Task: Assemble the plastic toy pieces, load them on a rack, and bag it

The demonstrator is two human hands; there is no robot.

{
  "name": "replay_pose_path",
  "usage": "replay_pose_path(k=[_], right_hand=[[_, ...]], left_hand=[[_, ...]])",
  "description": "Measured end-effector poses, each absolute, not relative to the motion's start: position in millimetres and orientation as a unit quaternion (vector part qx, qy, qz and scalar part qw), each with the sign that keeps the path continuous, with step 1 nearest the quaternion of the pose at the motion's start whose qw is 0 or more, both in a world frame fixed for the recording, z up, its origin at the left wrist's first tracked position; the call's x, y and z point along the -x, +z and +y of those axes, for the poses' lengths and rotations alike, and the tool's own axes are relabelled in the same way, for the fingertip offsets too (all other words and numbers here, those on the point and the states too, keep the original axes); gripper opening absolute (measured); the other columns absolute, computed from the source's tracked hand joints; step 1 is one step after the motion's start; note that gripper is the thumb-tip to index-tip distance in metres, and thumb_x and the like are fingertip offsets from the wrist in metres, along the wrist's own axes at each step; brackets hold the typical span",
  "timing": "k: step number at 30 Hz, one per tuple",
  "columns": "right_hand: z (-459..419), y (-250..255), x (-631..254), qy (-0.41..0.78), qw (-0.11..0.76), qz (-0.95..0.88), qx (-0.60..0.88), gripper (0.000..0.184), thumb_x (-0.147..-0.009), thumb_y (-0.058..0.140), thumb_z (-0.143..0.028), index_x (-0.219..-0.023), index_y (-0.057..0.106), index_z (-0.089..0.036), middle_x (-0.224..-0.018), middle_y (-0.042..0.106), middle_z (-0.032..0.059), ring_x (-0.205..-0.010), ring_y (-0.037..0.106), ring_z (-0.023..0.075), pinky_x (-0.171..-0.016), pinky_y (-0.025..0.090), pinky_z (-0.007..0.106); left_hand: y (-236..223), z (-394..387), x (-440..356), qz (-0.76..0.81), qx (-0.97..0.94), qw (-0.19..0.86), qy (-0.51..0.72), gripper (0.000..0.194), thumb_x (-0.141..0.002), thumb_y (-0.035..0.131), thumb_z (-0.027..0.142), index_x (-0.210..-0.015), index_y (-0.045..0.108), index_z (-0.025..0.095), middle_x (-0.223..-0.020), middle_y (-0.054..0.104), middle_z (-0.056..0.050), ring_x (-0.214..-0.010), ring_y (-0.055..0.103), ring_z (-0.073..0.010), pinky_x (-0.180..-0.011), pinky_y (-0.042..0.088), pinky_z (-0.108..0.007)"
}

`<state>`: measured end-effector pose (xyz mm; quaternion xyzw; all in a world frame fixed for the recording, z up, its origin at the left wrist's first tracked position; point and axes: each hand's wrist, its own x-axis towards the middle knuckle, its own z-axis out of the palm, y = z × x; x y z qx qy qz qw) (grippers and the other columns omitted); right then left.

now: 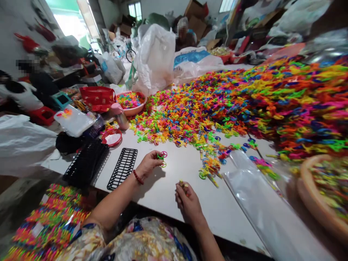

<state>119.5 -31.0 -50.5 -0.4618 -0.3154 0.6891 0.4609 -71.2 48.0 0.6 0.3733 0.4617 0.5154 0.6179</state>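
My left hand [149, 165], with a dark red bead bracelet at the wrist, pinches a small plastic toy bicycle [162, 158] above the white table. Its frame is green, one wheel is pink and the other yellow-green. Lower and to the right, my right hand [190, 203] is closed, with small yellowish-brown pieces [183, 184] at its fingertips, too small to name. A black grid tray [123, 167] lies flat just left of my left hand. Beyond both hands, a loose cluster of toy bicycles [209, 166] spills from a large multicoloured pile [187, 116].
More black grid trays [85, 163] are stacked at left, near a red basket [112, 139] and a pink-lidded bottle [119, 116]. Clear plastic bags [255, 195] cover the table's right side beside an orange tub [312, 181]. Packed colourful toys [49, 224] lie lower left.
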Motion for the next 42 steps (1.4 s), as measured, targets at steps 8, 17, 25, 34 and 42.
replay_pose_path(k=[8,17,25,34,42], right_hand=[[-40,-18,-129,0.752,0.418,-0.243,0.447,0.047,-0.065,0.080,-0.056,-0.081,0.058,-0.018,-0.053,0.044,-0.0093,-0.037,0.026,0.0013,-0.033,0.012,0.014],[-47,-19,-114,0.692,0.472,-0.249,0.485,0.040,-0.062,0.085,-0.045,-0.078,0.062,-0.017,-0.053,0.047,-0.0077,-0.042,0.031,0.0038,-0.037,0.023,0.017],[-45,-27,-108,0.590,0.458,-0.443,0.496,0.031,-0.079,0.071,-0.049,-0.093,0.067,-0.021,-0.073,0.067,0.0004,-0.065,0.058,0.0144,-0.059,0.046,0.024],[-42,-25,-119,0.446,0.342,-0.628,0.538,0.035,-0.093,0.051,-0.047,-0.111,0.063,-0.020,-0.084,0.072,0.0043,-0.072,0.067,0.0186,-0.068,0.050,0.027],[-40,-28,-124,0.432,0.333,-0.652,0.527,0.031,-0.094,0.052,-0.046,-0.106,0.068,-0.022,-0.090,0.074,0.0023,-0.076,0.068,0.0171,-0.069,0.050,0.025]], left_hand=[[-5,-6,38,0.417,-0.465,0.590,0.512,0.019,-0.067,0.083,0.032,-0.071,0.071,0.017,-0.112,0.055,-0.007,-0.106,0.058,-0.0214,-0.096,0.046,-0.035],[-15,-28,19,0.454,-0.369,0.610,0.534,0.043,-0.086,0.063,0.046,-0.121,0.061,0.021,-0.105,0.066,-0.007,-0.097,0.062,-0.0185,-0.092,0.047,-0.035],[-23,-27,15,0.556,-0.390,0.544,0.492,0.040,-0.084,0.061,0.057,-0.087,0.062,0.017,-0.073,0.059,0.001,-0.065,0.051,-0.0094,-0.060,0.042,-0.020],[-19,-23,16,0.542,-0.255,0.613,0.515,0.048,-0.073,0.069,0.061,-0.085,0.049,0.019,-0.057,0.050,0.008,-0.041,0.041,-0.0054,-0.040,0.032,-0.017],[-24,-24,17,0.538,-0.300,0.602,0.508,0.049,-0.078,0.061,0.067,-0.084,0.045,0.021,-0.051,0.049,0.009,-0.038,0.042,-0.0065,-0.038,0.032,-0.017]])
